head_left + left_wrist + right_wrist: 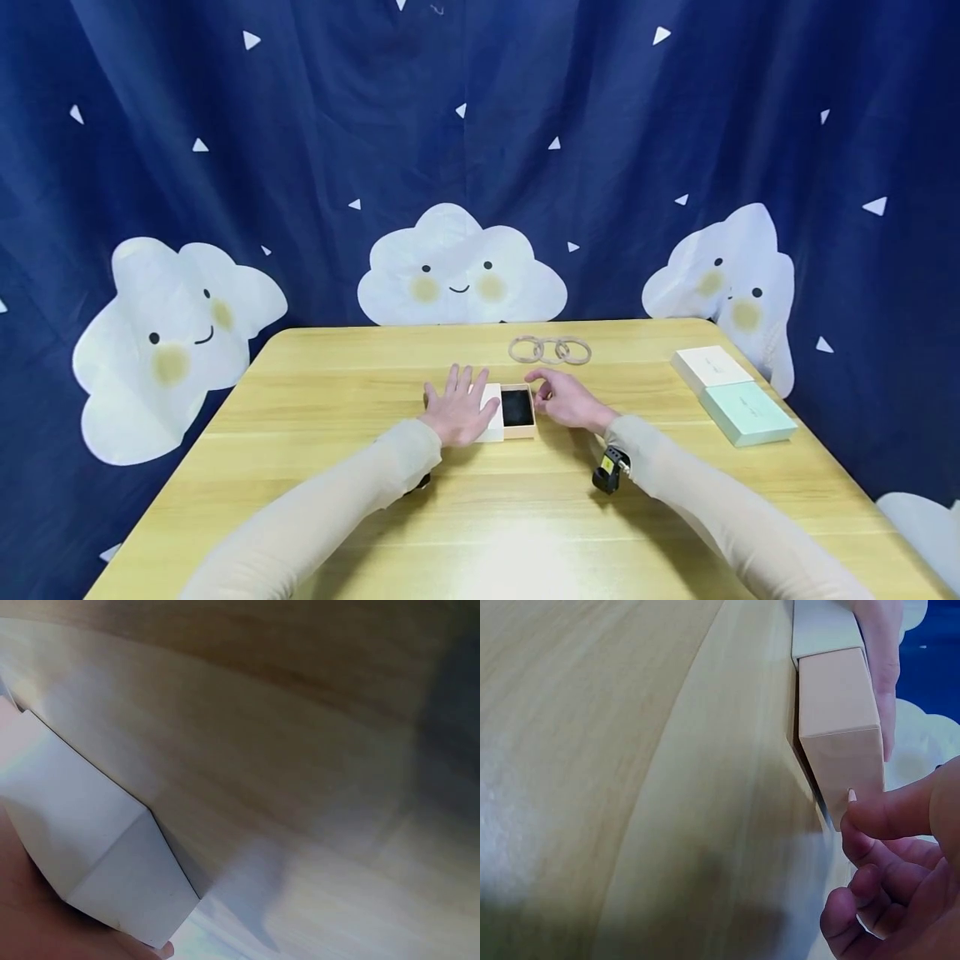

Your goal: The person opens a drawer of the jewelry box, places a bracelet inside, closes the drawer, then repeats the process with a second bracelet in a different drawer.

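A small drawer-style gift box lies mid-table, its pale pink drawer (519,432) slid partly out of the white sleeve (492,425). A black pad (516,408) shows inside the drawer. Fingers spread, my left hand (457,412) rests flat over the sleeve; in the left wrist view the sleeve (82,802) sits against that hand (30,885). At the drawer's right end is my right hand (566,400). Its thumb and index finger pinch a small pull tab (852,796) on the drawer's end face, seen in the right wrist view; the other fingers curl loosely.
Three overlapping pale rings (557,351) lie behind the box near the table's back edge. Toward the right edge, a white box (712,367) stands against a mint-green box (748,412). A dark blue curtain (465,158) with clouds hangs behind the table.
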A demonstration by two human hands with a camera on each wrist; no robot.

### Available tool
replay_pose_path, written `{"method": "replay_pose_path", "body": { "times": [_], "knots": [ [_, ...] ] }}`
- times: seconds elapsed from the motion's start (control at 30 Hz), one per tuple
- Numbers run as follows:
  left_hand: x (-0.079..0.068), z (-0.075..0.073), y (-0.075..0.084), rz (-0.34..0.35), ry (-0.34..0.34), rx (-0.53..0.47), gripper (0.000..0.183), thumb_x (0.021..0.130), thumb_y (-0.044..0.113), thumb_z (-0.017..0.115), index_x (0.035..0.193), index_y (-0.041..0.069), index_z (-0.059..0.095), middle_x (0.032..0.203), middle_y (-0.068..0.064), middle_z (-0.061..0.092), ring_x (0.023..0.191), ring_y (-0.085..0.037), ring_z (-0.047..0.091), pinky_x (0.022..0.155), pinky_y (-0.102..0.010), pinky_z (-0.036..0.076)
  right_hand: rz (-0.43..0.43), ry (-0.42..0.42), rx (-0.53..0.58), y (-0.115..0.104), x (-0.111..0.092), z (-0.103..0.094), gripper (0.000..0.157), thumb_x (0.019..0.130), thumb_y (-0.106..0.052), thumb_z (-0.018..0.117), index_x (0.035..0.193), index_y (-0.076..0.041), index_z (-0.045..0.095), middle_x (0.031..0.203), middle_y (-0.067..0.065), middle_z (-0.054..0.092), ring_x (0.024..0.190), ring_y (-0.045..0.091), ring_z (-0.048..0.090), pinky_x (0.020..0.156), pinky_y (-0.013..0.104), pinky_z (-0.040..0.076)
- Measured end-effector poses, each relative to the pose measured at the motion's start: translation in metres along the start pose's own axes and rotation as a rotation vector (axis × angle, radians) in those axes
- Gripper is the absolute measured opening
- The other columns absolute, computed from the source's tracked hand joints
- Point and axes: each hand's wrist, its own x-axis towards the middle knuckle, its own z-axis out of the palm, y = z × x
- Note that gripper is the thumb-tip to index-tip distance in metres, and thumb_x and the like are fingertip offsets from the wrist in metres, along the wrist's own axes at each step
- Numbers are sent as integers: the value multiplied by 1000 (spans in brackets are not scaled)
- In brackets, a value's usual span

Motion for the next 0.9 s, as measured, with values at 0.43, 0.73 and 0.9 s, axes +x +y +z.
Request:
{"method": "replay_pose_path", "body": {
  "times": [0.43,0.73,0.9],
  "knots": [
    [-1,-10,5,18,16,-1,70,105,58,16,164,19,11,169,-16,10,156,-38,0,111,-80,7,22,-10,-16,6,1,-10,53,85,7,65,136,1,55,86,11,66,75,15,58,69,26,46],
    [-2,-9,3,7,-7,2,70,105,60,15,164,22,9,170,-15,8,157,-37,-3,112,-79,7,22,5,-33,10,0,-8,50,85,5,66,134,0,57,86,11,66,75,15,58,72,29,46],
    [-2,-8,2,6,-10,1,71,104,61,14,164,22,9,170,-14,8,157,-37,-3,111,-80,7,26,-2,-25,11,-1,-7,50,85,6,65,134,1,56,85,11,66,74,16,58,70,30,47]
  ]
}}
